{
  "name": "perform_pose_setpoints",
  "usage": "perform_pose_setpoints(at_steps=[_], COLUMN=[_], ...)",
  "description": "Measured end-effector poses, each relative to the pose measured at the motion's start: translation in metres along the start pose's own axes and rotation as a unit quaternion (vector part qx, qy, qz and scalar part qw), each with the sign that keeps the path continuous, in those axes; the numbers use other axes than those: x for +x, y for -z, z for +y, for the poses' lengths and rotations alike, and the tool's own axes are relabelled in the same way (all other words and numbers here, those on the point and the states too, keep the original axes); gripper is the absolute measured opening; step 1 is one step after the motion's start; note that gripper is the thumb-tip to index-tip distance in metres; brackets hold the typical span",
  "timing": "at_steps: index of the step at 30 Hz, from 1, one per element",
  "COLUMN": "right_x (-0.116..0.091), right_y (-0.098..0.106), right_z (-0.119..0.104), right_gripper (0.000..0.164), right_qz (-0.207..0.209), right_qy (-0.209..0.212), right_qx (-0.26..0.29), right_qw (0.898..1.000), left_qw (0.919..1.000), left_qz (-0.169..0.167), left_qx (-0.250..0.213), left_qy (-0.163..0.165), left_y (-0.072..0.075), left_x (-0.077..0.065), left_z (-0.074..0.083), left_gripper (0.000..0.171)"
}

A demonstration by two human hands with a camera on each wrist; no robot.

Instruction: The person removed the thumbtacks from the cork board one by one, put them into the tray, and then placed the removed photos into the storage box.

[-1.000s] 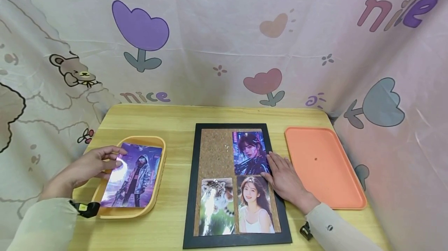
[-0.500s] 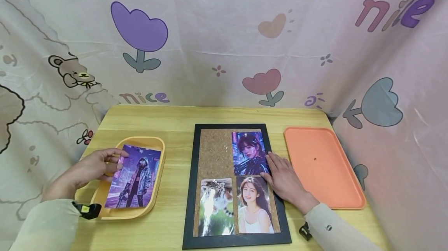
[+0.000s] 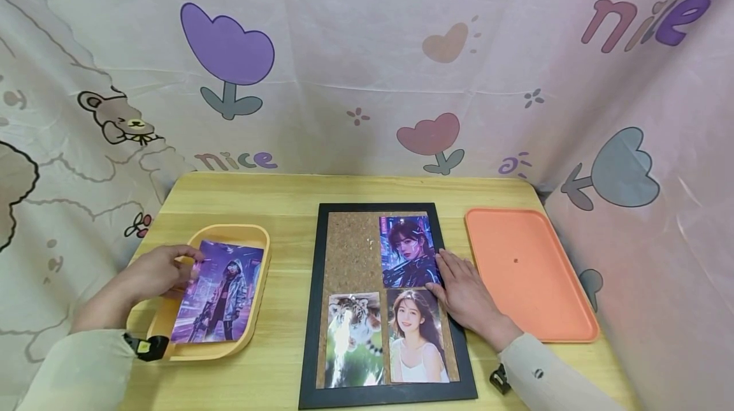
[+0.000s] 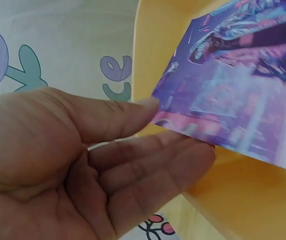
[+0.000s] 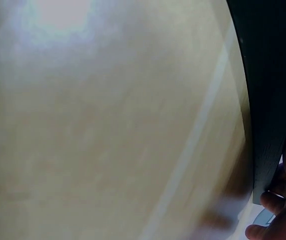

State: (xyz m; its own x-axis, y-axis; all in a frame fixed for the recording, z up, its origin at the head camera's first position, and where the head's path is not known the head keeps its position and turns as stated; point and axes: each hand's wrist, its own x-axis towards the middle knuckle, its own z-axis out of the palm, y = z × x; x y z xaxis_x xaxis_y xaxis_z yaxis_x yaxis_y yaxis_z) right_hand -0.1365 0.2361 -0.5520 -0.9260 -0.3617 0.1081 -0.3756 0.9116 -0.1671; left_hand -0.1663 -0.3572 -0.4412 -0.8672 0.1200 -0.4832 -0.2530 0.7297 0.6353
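In the head view my left hand (image 3: 151,277) pinches the upper left edge of a glossy purple photo card (image 3: 226,293) showing a hooded figure. The card lies tilted over a yellow tray (image 3: 229,228), covering most of its inside. Up close in the left wrist view, the thumb (image 4: 127,115) is on top of the card's corner and the fingers are beneath. My right hand (image 3: 470,299) rests on the right edge of a black-framed cork board (image 3: 351,252). Its fingertips lie beside a photo of a dark-haired armoured figure (image 3: 408,255).
On the board's lower half are a tiger photo (image 3: 358,353) and a portrait photo (image 3: 418,341); bare cork shows at its upper left. An orange tray (image 3: 533,277) stands to the right on the wooden table (image 3: 292,194). A patterned cloth (image 3: 338,35) hangs behind.
My left hand has shifted slightly right and the pinched photo card has dropped a little, losing its bright glare. My right hand has stayed on the board's edge.
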Motion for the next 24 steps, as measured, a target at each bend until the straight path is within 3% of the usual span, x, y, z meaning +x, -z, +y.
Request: perform_pose_setpoints(at_steps=[8, 13, 17, 21, 24], right_x=[0.0, 0.0, 0.0, 0.0, 0.001], right_y=[0.0, 0.001, 0.001, 0.001, 0.002], right_z=[0.0, 0.0, 0.0, 0.0, -0.001], right_gripper=[0.072, 0.072, 0.07, 0.07, 0.07], right_qz=[0.0, -0.003, 0.008, 0.01, 0.005], right_qy=[0.0, -0.004, 0.004, 0.008, 0.005], right_qx=[-0.003, -0.004, -0.005, -0.005, 0.0], right_qw=[1.0, 1.0, 1.0, 1.0, 1.0], left_qw=[0.9989, 0.9983, 0.994, 0.9801, 0.9724], left_qz=[0.021, 0.028, 0.06, 0.109, 0.123], left_qx=[0.026, 0.046, 0.09, 0.151, 0.168], left_qy=[0.032, 0.019, -0.013, -0.069, -0.107], left_y=[0.0, -0.003, -0.011, -0.027, -0.045], left_x=[-0.006, -0.006, -0.006, -0.005, 0.0], left_z=[0.012, 0.025, 0.049, 0.081, 0.106], left_gripper=[0.036, 0.035, 0.031, 0.028, 0.024])
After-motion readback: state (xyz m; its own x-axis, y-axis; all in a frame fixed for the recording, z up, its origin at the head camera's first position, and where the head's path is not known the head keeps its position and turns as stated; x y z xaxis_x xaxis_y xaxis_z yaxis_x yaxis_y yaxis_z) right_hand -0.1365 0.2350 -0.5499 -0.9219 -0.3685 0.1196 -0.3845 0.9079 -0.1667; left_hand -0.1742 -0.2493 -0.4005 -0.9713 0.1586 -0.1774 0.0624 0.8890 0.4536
